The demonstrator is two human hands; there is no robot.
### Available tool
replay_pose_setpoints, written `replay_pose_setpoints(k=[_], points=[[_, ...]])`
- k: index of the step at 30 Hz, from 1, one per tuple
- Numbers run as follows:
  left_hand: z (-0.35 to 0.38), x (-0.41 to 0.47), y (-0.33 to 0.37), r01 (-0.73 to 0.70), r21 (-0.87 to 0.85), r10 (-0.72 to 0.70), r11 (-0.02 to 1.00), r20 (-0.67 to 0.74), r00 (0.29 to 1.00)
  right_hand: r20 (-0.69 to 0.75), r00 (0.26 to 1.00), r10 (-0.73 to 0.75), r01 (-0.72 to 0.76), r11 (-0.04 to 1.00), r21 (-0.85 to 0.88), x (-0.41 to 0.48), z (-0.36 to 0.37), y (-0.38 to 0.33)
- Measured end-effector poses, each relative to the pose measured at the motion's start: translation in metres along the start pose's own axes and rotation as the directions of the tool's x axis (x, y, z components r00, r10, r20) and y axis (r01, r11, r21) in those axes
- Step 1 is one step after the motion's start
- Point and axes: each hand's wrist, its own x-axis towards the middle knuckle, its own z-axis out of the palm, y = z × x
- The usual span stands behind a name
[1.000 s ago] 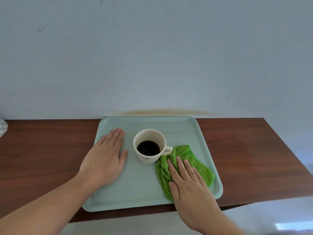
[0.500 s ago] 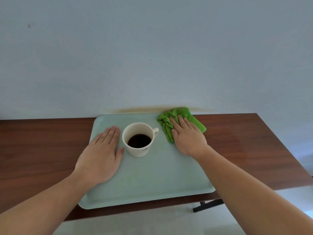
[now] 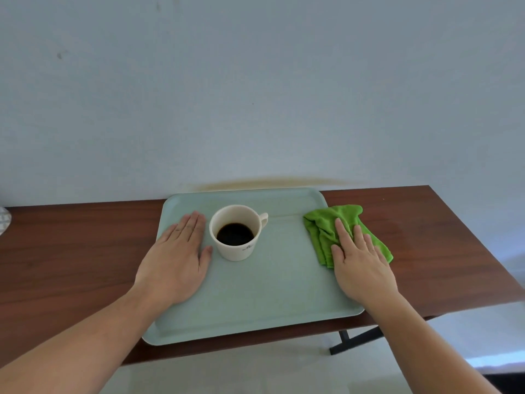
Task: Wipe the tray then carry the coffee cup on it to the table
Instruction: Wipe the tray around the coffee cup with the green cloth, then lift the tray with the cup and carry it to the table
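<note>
A pale green tray lies on a dark wooden table. A white cup with dark coffee stands on the tray's left half, handle pointing to the back right. My left hand lies flat on the tray just left of the cup, fingers spread, holding nothing. My right hand presses flat on a crumpled green cloth at the tray's right rim. Part of the cloth hangs over the rim onto the table.
A pale blue wall rises right behind the table. A patterned white object shows at the far left edge. The table's front edge runs close under the tray, with a black leg below at the right.
My right hand has slid the green cloth from the tray's front right to its back, then to the right rim. My left hand and the cup have kept their places.
</note>
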Motion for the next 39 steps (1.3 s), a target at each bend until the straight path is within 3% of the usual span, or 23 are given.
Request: replay_pose_setpoints(k=[5, 11, 14, 18, 21, 25, 30, 34, 39], points=[[-0.003, 0.000, 0.002, -0.001, 0.004, 0.001, 1.000, 0.004, 1.000, 0.017, 0.985, 0.174, -0.175, 0.984, 0.041, 0.018, -0.006, 0.007], [-0.003, 0.000, 0.002, 0.007, -0.003, -0.007, 1.000, 0.005, 1.000, 0.026, 0.977, 0.213, -0.213, 0.977, -0.001, 0.042, -0.009, 0.029], [-0.006, -0.004, 0.002, 0.010, -0.055, -0.009, 0.998, 0.011, 1.000, 0.020, 0.980, 0.199, -0.200, 0.978, 0.059, 0.045, -0.017, 0.031], [-0.014, -0.020, -0.001, 0.060, -0.287, -0.065, 0.956, -0.009, 0.998, -0.221, 0.970, 0.100, -0.058, 0.981, 0.186, 0.014, -0.018, 0.017], [-0.016, -0.051, -0.005, 0.184, -0.410, -0.247, 0.893, -0.108, 0.963, -0.304, 0.940, 0.154, -0.078, 0.966, 0.247, -0.025, -0.010, 0.007], [-0.013, -0.080, -0.010, 0.417, -0.521, -0.503, 0.745, -0.028, 0.864, -0.250, 0.948, 0.196, -0.121, 0.950, 0.288, -0.052, 0.002, -0.013], [-0.019, -0.073, -0.004, 0.483, -0.532, -0.530, 0.695, 0.074, 0.844, -0.161, 0.953, 0.256, -0.184, 0.914, 0.361, -0.049, -0.004, -0.034], [-0.025, -0.072, 0.002, 0.543, -0.470, -0.601, 0.696, 0.033, 0.799, -0.121, 0.954, 0.273, -0.217, 0.912, 0.348, -0.047, -0.009, -0.042], [-0.029, -0.080, -0.003, 0.553, -0.467, -0.611, 0.690, 0.034, 0.791, -0.054, 0.957, 0.286, -0.241, 0.881, 0.406, -0.047, -0.015, -0.038]])
